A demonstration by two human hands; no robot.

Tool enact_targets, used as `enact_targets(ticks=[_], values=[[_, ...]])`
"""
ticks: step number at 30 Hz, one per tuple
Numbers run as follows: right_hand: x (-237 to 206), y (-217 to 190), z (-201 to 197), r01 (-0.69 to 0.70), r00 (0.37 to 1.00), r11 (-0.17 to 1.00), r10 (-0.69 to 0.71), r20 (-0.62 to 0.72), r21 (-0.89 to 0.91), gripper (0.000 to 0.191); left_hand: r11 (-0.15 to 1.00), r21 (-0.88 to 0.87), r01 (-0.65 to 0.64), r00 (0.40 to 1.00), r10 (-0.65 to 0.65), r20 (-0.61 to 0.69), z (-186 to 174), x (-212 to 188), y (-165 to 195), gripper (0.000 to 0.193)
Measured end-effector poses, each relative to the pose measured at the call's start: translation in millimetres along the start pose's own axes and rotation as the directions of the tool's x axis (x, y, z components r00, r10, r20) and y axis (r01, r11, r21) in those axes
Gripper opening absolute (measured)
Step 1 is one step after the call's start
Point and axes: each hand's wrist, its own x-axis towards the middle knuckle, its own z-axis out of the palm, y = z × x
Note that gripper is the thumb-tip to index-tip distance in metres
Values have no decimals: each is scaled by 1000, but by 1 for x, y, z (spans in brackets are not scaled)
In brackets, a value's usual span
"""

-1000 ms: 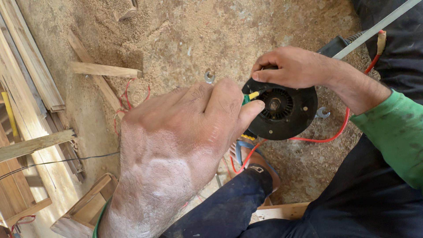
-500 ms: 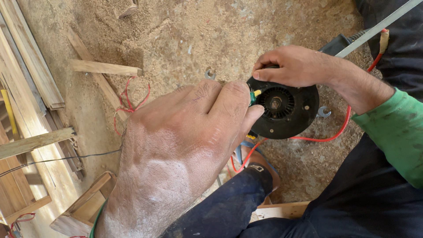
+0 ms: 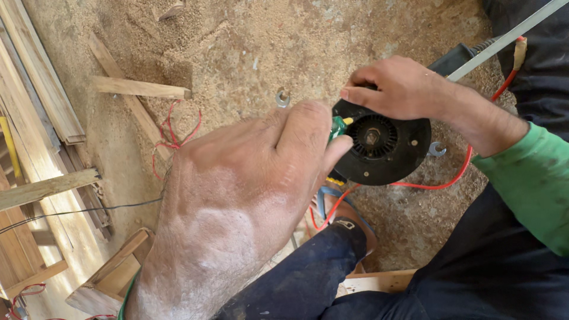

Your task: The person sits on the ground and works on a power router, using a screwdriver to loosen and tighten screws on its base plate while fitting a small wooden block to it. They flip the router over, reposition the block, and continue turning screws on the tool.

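Two hands on one round black motor housing (image 3: 385, 148), held above the sawdust floor (image 3: 249, 53): right hand (image 3: 397, 89) grips its top edge; left hand (image 3: 237, 201) pinches a green-handled tool (image 3: 338, 126) against it.

The left hand (image 3: 237, 207) fills the centre, its fingertips pinching a green-and-yellow tool (image 3: 338, 126) against the black round motor (image 3: 382, 148) at its 9 o'clock. The right hand (image 3: 397, 89) grips the motor's rim at 12 o'clock. A red wire (image 3: 441, 185) loops from 5 o'clock. Wood strips (image 3: 139, 88) lie on the sawdust floor (image 3: 249, 41).
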Motion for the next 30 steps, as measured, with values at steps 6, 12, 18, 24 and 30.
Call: enact_targets(ticks=[6, 12, 18, 24, 30], values=[[-1, -3, 0, -48, 999, 997, 47, -10, -67, 48, 972, 233, 19, 1000, -16, -15, 3, 2, 0, 44], [-1, -1, 1, -54, 999, 997, 54, -10, -63, 47, 940, 338, -50, 985, 102, -139, 8, 1, -1, 47], [0, 4, 2, 40, 998, 999, -41, -42, -26, 47, 906, 418, 69, 997, -76, 0, 5, 2, -3, 49], [2, 6, 3, -16, 1000, 999, 16, 14, -39, 47, 996, -60, -71, 997, 69, -34, -2, -5, 0, 38], [1, 2, 1, -37, 999, 999, 38, 18, -21, 48, 996, 73, -52, 996, 57, -70, -2, -8, -1, 32]])
